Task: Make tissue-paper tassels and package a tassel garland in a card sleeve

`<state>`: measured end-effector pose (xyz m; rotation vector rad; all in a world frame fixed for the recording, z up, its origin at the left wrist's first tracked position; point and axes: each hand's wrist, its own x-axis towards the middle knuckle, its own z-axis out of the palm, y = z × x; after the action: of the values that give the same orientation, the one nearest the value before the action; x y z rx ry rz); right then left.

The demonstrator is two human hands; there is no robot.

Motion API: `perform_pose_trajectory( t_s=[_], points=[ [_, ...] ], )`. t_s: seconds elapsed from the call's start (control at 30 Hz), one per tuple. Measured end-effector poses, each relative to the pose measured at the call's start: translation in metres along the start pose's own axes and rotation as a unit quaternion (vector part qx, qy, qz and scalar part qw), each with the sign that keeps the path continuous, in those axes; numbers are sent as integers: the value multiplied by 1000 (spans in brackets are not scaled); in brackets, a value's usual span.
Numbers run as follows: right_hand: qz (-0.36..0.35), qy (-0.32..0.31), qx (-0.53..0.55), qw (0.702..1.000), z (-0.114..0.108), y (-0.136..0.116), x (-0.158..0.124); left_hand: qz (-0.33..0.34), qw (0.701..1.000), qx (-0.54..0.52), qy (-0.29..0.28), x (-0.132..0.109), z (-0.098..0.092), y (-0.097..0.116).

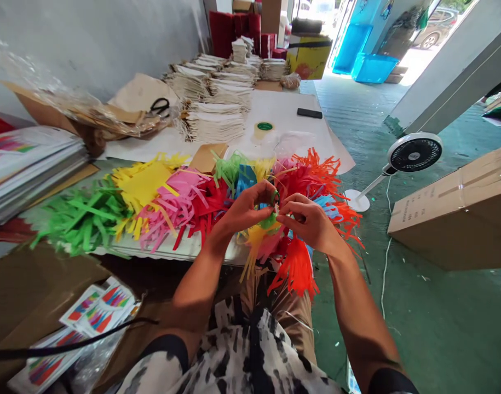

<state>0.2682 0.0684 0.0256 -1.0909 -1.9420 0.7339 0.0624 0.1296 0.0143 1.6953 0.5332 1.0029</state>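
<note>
My left hand (252,209) and my right hand (305,219) meet above the table's front edge, fingers pinched close together. Between them is a bit of green fringed paper (268,221), part of a paper tassel; its finer details are too small to make out. Below my hands hang a yellow paper tassel (256,243) and a red-orange paper tassel (297,267), over my lap. Left of my hands lie piles of fringed paper in red, pink (176,200), yellow (145,183) and green (86,216). More red-orange fringe (320,169) spreads behind my right hand.
Stacked white bundles (215,120) fill the table's back. Nearby are tape (263,129), a black phone-like object (309,113) and scissors (160,106). A fan (414,153) and a cardboard box (455,208) stand on the right. Printed cards (98,309) lie in a box at lower left.
</note>
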Motion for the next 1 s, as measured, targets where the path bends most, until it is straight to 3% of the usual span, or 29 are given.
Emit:
perform_pose_trajectory(
  t_s=[0.33,0.53,0.83,1.0],
  points=[
    [15,-10,6,1000,-3,2,-3,8,1000,-28,-10,1,4,0],
    [17,-1,11,1000,-5,4,-5,-20,998,-59,-22,-2,4,-1],
    [35,13,3,999,-5,3,-4,-35,997,-28,-64,-4,9,6],
    [42,7,13,999,-7,3,-7,-47,996,-71,-39,-5,8,4]
  ],
)
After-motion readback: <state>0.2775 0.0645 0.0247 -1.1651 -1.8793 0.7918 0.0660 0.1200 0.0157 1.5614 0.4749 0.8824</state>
